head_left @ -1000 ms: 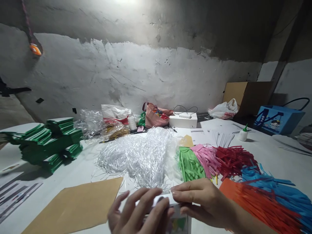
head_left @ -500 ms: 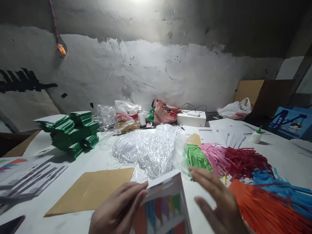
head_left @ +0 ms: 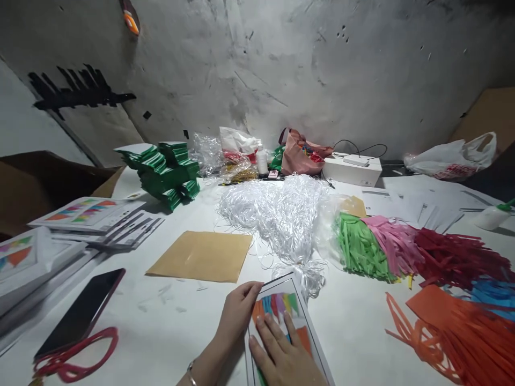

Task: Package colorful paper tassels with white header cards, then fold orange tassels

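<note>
A white-bordered flat packet, printed with coloured tassel garlands, lies on the white table close to me. My left hand has its fingers closed on the upper left edge of this packet. Flat across the printed face rests my right hand, its fingers spread and covering part of the picture. Just beyond the packet's top is a tied bundle of white string. To the left of my hands lies a brown paper envelope.
Fringed paper in green, pink, dark red, blue and orange spreads across the right. On the left are a phone, red-handled scissors, printed packets and green bundles. A white box stands at the back.
The packet was raised and tilted in my left hand; now it lies lower, flat on the table. My right hand has moved left onto its face. The view has tipped down and left.
</note>
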`<state>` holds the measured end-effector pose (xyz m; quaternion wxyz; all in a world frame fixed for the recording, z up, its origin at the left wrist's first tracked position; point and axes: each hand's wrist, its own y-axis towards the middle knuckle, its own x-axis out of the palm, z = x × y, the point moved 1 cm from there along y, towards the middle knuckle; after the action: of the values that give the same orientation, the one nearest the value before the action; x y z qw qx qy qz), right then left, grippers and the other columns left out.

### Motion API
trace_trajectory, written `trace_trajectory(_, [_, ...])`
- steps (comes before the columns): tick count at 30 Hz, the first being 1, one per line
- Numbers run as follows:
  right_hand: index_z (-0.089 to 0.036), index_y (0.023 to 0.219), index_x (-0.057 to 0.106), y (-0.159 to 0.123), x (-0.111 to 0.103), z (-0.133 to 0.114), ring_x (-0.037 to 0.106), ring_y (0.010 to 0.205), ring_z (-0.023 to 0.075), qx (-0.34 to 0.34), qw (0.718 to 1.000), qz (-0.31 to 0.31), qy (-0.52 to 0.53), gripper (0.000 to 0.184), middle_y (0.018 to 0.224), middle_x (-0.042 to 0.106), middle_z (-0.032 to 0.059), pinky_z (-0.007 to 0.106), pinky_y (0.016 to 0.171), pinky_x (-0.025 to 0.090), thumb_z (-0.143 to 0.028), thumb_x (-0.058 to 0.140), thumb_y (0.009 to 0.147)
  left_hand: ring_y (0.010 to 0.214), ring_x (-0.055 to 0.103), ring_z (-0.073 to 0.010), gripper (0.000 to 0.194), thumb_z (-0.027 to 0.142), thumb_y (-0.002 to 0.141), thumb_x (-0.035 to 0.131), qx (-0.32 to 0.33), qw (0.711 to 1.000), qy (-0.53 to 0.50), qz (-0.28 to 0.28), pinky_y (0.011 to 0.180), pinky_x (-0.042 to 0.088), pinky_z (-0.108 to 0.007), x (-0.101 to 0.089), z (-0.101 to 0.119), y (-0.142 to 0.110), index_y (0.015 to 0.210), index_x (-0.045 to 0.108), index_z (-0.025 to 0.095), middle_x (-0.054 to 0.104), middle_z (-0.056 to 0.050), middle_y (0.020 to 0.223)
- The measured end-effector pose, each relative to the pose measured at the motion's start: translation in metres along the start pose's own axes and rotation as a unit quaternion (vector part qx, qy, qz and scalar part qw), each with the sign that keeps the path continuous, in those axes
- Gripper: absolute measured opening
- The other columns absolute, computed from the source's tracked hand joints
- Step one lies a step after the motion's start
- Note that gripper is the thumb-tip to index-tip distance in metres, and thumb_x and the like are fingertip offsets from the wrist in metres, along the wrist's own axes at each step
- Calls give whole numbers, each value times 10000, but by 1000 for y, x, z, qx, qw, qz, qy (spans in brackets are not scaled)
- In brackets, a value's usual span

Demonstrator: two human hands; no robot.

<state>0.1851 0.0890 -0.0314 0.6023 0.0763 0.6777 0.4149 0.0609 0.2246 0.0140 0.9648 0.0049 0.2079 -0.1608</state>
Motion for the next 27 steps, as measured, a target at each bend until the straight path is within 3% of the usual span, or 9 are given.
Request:
trace_trajectory(3, [-131,1339,574,-1,4,-2,476,1389,323,4,999,-3,35,372,1466,524,178,549,1244,158,-251,482,1000,1001,712,-306,435,563,877,588,-3,1000,-8,0,911,525,-358,1,-1,0,893,779,172,808,-77,969])
trace_trajectory(8, [-172,1376,541,-3,8,-6,493,1377,321,36,996,-10,82,424,1505,479,148,534,1208,284,-352,536,991,972,723,-312,413,548,813,670,3,999,-34,5,904,544,-384,3,-2,3,874,776,154,807,-109,957])
trace_trajectory(12, [-215,1471,437,12,-33,17,447,1420,264,87,974,12,206,551,1514,497,126,452,1160,393,-439,547,979,954,716,-294,404,547,830,666,39,998,-46,16,861,562,-364,-11,19,-11,879,783,163,798,-107,951])
trace_trajectory(13, [-212,1498,407,18,-49,26,405,1445,295,101,967,27,231,629,1534,470,141,484,1154,395,-492,566,957,947,712,-281,387,542,838,668,51,997,-48,17,847,564,-348,-16,29,-18,887,784,175,791,-96,952])
trace_trajectory(15, [-239,1503,412,29,-82,47,370,1462,327,192,949,80,236,574,1542,453,149,578,1166,340,-362,577,968,918,706,-248,317,497,864,672,97,994,-41,-2,804,567,-308,-24,49,-36,909,786,204,769,-71,942])
trace_trajectory(18, [-279,1292,652,38,-115,66,674,1139,245,262,894,95,352,356,1246,673,104,371,951,577,-296,656,937,858,707,-192,172,340,923,646,230,972,-8,-43,734,571,-246,-28,79,-63,979,784,252,736,-45,921])
trace_trajectory(20, [-279,1112,750,39,-124,68,725,858,168,275,849,104,439,203,987,719,54,244,745,602,-289,695,918,856,713,-174,176,236,937,628,309,950,11,-52,728,579,-224,-27,94,-76,1032,770,278,728,-43,940])
trace_trajectory(22, [-283,1041,778,35,-128,64,710,782,150,291,822,133,472,153,895,709,38,217,684,582,-279,723,898,914,718,-183,208,187,926,637,338,939,15,-52,770,591,-228,-25,102,-83,1057,758,293,726,-48,992])
trace_trajectory(27, [-302,1035,779,23,-131,54,695,740,149,303,818,188,451,173,860,696,33,211,640,567,-234,715,889,872,717,-171,190,206,950,594,329,940,15,-94,718,596,-212,-20,112,-86,1013,744,304,708,-34,966])
